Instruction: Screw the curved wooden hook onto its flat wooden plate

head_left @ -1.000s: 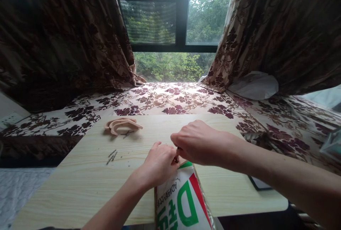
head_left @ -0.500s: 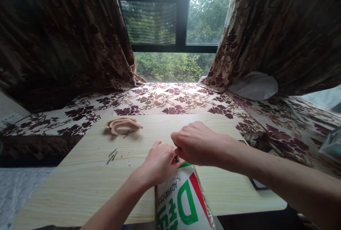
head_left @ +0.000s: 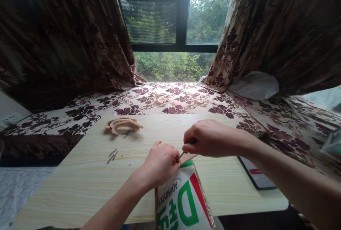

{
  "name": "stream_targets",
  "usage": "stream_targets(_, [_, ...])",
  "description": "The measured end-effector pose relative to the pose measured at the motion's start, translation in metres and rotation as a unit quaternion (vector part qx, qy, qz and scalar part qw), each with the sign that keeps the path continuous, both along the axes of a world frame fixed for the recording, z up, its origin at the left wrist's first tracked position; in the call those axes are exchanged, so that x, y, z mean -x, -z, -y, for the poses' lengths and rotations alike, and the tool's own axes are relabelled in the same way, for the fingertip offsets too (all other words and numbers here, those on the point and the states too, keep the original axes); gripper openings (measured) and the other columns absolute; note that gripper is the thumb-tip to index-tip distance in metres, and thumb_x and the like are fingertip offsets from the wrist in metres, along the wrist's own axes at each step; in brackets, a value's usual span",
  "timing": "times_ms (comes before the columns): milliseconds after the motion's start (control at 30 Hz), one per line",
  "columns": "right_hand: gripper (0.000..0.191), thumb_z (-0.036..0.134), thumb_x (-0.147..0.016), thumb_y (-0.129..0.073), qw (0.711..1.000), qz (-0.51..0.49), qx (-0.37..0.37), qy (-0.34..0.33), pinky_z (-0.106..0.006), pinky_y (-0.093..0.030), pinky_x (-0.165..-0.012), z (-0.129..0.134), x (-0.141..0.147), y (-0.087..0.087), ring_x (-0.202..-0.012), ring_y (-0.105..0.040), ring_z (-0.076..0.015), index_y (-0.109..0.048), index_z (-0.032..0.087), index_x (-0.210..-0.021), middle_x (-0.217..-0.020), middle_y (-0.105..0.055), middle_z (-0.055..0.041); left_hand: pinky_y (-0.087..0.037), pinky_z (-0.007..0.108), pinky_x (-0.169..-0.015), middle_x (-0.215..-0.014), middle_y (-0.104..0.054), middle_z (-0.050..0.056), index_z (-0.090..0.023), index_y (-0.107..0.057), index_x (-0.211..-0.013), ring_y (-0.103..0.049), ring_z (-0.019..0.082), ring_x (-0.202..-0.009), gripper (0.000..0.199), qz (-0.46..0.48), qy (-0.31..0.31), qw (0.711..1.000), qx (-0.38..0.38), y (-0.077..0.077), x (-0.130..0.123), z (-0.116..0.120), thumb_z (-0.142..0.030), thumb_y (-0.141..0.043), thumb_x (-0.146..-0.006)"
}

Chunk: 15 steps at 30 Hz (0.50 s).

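Note:
In my right hand (head_left: 205, 138) is a screwdriver (head_left: 192, 140); its dark handle pokes out of my closed fist and its thin metal shaft slants down to the left. The shaft's tip meets my left hand (head_left: 163, 162), where a small dark screw head seems to sit by the fingers. My left fingers are closed on a light wooden piece (head_left: 190, 158), mostly hidden, at the far end of a white, green and red printed package (head_left: 181, 194). Curved wooden pieces (head_left: 125, 124) lie at the back left. Several screws (head_left: 112, 156) rest left of my left hand.
The pale wood-grain table (head_left: 80, 183) has its front edge near me. A dark-edged tablet or phone-like object (head_left: 257, 173) lies at the right, partly under my forearm. Beyond are a floral-covered ledge (head_left: 173, 98), curtains (head_left: 106, 38) and a white plastic bag (head_left: 254, 86).
My right hand has shifted right, away from my left hand, so the screwdriver's handle and shaft now show. The left hand has stayed in place.

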State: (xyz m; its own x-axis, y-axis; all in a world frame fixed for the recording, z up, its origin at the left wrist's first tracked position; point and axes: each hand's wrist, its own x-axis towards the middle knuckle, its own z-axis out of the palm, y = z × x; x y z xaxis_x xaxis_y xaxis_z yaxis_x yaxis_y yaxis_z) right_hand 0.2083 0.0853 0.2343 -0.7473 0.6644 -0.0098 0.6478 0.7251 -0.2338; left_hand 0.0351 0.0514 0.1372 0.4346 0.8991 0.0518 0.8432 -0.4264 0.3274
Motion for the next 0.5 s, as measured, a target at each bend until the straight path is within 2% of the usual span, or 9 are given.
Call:
stream_targets(67, [0.023, 0.035, -0.082, -0.054, 0.988, -0.097, 0.110, 0.051, -0.024, -0.033, -0.050, -0.001, -0.022, 0.003, -0.054, -0.051, -0.0122, -0.072, 0.019, -0.082, -0.060, -0.064, -0.0019, -0.029, 0.051, -0.097, -0.074, -0.065, -0.002, -0.024, -0.062, -0.069, -0.058, 0.018, -0.077, 0.014, 0.010, 0.001, 1.000, 0.004, -0.005, 0.002, 0.003, -0.020, -0.051, -0.076])
stream_targets(133, [0.028, 0.039, -0.084, -0.054, 0.951, -0.208, 0.206, 0.097, -0.024, -0.034, -0.049, 0.002, -0.045, 0.013, -0.054, -0.049, -0.0121, -0.070, 0.017, -0.092, -0.060, -0.062, -0.0019, -0.026, 0.050, -0.101, -0.083, -0.066, -0.003, -0.026, -0.064, -0.083, -0.058, 0.018, -0.083, 0.012, 0.023, -0.006, 1.000, 0.004, -0.012, 0.007, 0.007, -0.023, -0.054, -0.077])
stream_targets(200, [0.035, 0.042, -0.083, -0.057, 0.891, -0.342, 0.256, 0.155, -0.024, -0.033, -0.048, 0.009, -0.064, 0.033, -0.054, -0.046, -0.0118, -0.066, 0.018, -0.106, -0.065, -0.063, -0.0027, -0.025, 0.047, -0.105, -0.102, -0.064, -0.001, -0.028, -0.061, -0.102, -0.056, 0.019, -0.099, 0.024, 0.056, -0.033, 0.998, -0.007, -0.018, 0.018, 0.014, -0.031, -0.058, -0.078])
stream_targets(267, [0.038, 0.042, -0.081, -0.059, 0.800, -0.480, 0.291, 0.212, -0.026, -0.036, -0.052, 0.020, -0.074, 0.058, -0.058, -0.047, -0.0132, -0.064, 0.018, -0.110, -0.074, -0.065, -0.0055, -0.032, 0.041, -0.103, -0.116, -0.059, 0.000, -0.031, -0.054, -0.114, -0.050, 0.020, -0.113, 0.036, 0.137, -0.085, 0.987, -0.013, -0.016, 0.031, 0.022, -0.038, -0.059, -0.078])
stream_targets(300, [0.037, 0.041, -0.078, -0.062, 0.764, -0.514, 0.312, 0.233, -0.028, -0.038, -0.055, 0.027, -0.075, 0.071, -0.061, -0.049, -0.0146, -0.065, 0.018, -0.108, -0.080, -0.066, -0.0073, -0.034, 0.039, -0.103, -0.124, -0.055, 0.000, -0.033, -0.048, -0.121, -0.047, 0.020, -0.118, 0.045, 0.185, -0.122, 0.975, -0.006, -0.012, 0.037, 0.026, -0.040, -0.059, -0.078])
stream_targets(367, [0.035, 0.039, -0.072, -0.068, 0.716, -0.538, 0.360, 0.261, -0.030, -0.040, -0.061, 0.038, -0.072, 0.096, -0.065, -0.050, -0.0159, -0.067, 0.018, -0.100, -0.082, -0.067, -0.0076, -0.033, 0.040, -0.105, -0.131, -0.050, 0.002, -0.033, -0.034, -0.133, -0.042, 0.020, -0.124, 0.062, 0.281, -0.189, 0.941, 0.014, 0.006, 0.047, 0.035, -0.041, -0.061, -0.077])
stream_targets(433, [0.030, 0.036, -0.070, -0.070, 0.688, -0.543, 0.387, 0.286, -0.030, -0.040, -0.063, 0.047, -0.064, 0.115, -0.066, -0.050, -0.0160, -0.066, 0.019, -0.094, -0.078, -0.065, -0.0049, -0.030, 0.041, -0.107, -0.135, -0.046, 0.005, -0.031, -0.023, -0.139, -0.037, 0.021, -0.129, 0.074, 0.373, -0.226, 0.897, 0.069, 0.029, 0.052, 0.043, -0.043, -0.061, -0.077])
stream_targets(500, [0.026, 0.035, -0.071, -0.070, 0.671, -0.554, 0.395, 0.293, -0.028, -0.040, -0.064, 0.050, -0.053, 0.129, -0.065, -0.048, -0.0145, -0.063, 0.021, -0.092, -0.074, -0.060, -0.0006, -0.028, 0.040, -0.108, -0.140, -0.041, 0.009, -0.028, -0.019, -0.140, -0.038, 0.023, -0.128, 0.082, 0.454, -0.234, 0.849, 0.137, 0.051, 0.051, 0.050, -0.044, -0.065, -0.075])
